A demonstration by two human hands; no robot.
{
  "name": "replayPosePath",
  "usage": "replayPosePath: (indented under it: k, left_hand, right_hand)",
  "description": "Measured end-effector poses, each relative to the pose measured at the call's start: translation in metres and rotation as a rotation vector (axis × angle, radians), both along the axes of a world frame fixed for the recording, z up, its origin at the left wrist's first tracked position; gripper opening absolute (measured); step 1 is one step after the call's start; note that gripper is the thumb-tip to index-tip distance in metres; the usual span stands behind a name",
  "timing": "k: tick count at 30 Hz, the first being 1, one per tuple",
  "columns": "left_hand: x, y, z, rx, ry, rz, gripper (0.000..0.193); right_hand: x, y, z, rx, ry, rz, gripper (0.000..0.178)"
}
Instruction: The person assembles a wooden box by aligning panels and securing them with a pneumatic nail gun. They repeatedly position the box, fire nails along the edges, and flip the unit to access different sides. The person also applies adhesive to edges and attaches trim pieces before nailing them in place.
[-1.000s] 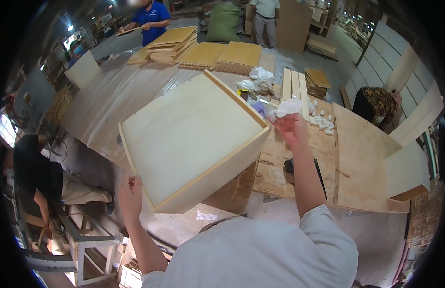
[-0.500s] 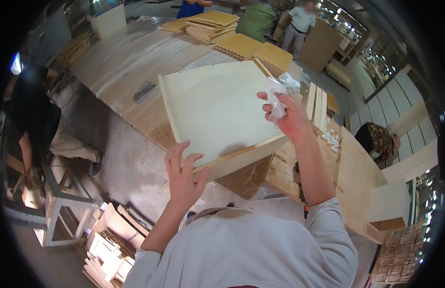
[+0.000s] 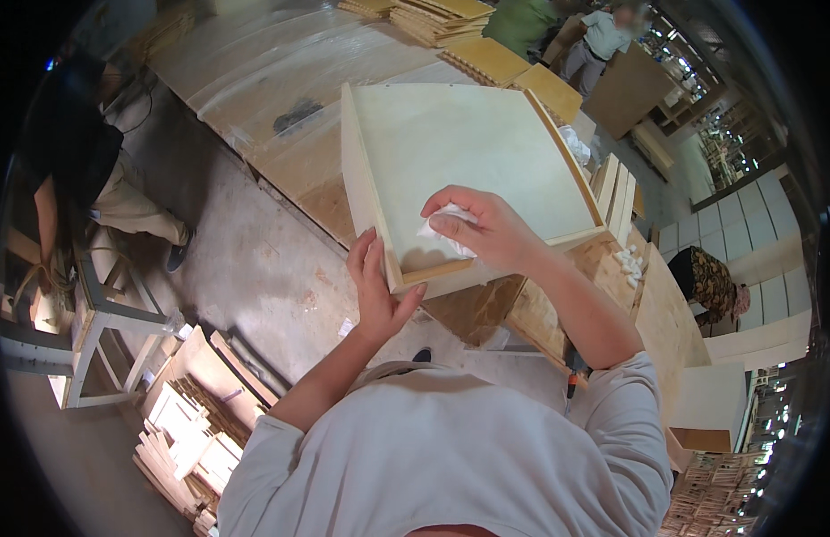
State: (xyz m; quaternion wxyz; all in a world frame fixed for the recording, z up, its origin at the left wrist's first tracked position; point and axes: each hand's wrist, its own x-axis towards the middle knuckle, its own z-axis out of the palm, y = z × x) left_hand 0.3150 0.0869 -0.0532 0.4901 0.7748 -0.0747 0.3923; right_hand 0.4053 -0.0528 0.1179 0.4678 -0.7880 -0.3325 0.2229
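A shallow wooden drawer [image 3: 468, 143], pale inside with low raised sides, rests tilted on the work table in front of me. My left hand [image 3: 379, 291] grips its near left corner, fingers along the outer left side and thumb on the front edge. Inside the drawer, close to the front edge, my right hand [image 3: 495, 228] is closed round a crumpled white cloth [image 3: 452, 234]. The cloth is partly hidden by the fingers and appears to touch the drawer's bottom panel.
Film covers the large table [image 3: 245, 80] beyond, where yellowish panels [image 3: 486, 61] lie stacked. Wooden strips [image 3: 614, 192] and small white pieces [image 3: 629, 264] lie right of the drawer. A screwdriver-like tool [image 3: 571, 385] hangs nearby. Co-workers are at left [image 3: 75, 152], far right and behind.
My right hand has brought the cloth down and left into the drawer's near part. The drawer has turned somewhat, and my left hand has closed on its corner.
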Motion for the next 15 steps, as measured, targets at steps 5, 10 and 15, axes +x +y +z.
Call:
replayPosePath:
  k: [5, 10, 15]
  left_hand:
    - [0.009, -0.002, -0.016, -0.026, -0.032, 0.027, 0.092]
    - [0.011, -0.001, -0.019, -0.003, -0.044, 0.042, 0.094]
    - [0.011, -0.001, -0.021, 0.009, -0.051, 0.052, 0.096]
  right_hand:
    - [-0.011, 0.004, -0.006, -0.083, -0.230, 0.046, 0.020]
    - [-0.012, 0.010, -0.009, -0.204, -0.265, 0.067, 0.020]
    - [-0.012, 0.011, -0.016, -0.202, -0.366, 0.105, 0.020]
